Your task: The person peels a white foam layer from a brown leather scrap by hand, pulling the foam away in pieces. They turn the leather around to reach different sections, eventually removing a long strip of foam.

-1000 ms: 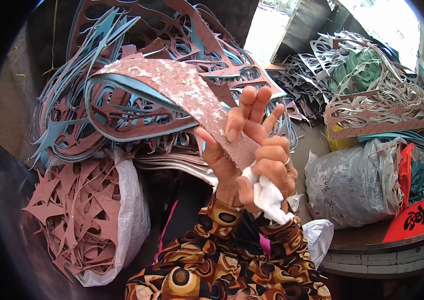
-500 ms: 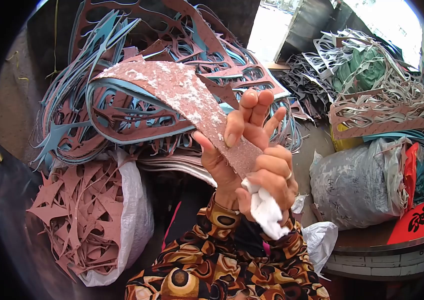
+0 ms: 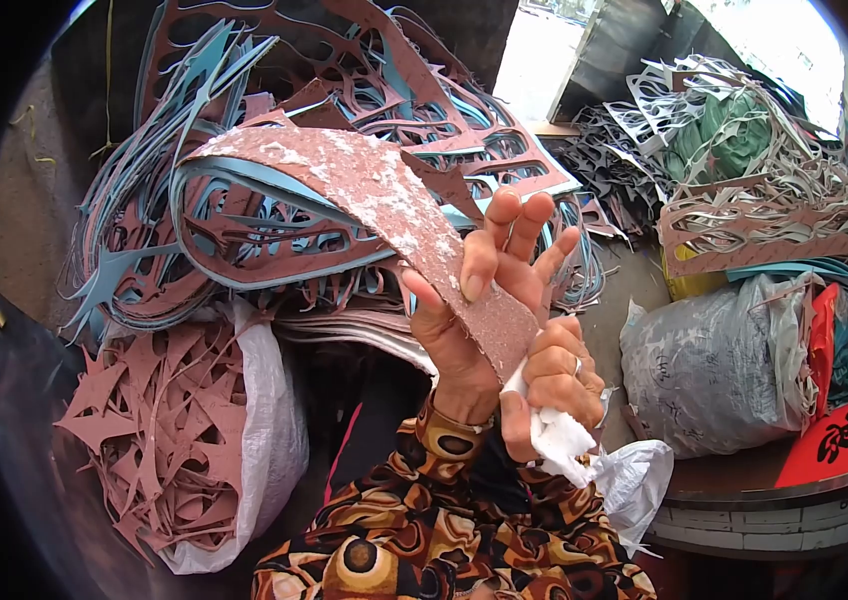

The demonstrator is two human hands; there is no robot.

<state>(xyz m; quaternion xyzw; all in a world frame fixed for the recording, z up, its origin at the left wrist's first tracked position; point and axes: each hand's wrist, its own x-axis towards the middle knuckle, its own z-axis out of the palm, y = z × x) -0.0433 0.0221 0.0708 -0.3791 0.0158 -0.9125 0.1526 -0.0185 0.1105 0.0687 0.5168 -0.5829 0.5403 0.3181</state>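
Many heaped offcuts; left fingers pinching dusty red strip, right fingers clenched on white cloth.

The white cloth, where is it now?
In the head view, right of centre, the white cloth sits in the right hand, at the lower end of the reddish strip held by the left hand.

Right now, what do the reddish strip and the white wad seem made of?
Reddish strip in the left hand: probably flexible rubber-like sheet, matte; it bends in an arc, flecked with white powder. White wad in the right hand: soft cloth or tissue, crumpled; cannot tell which.
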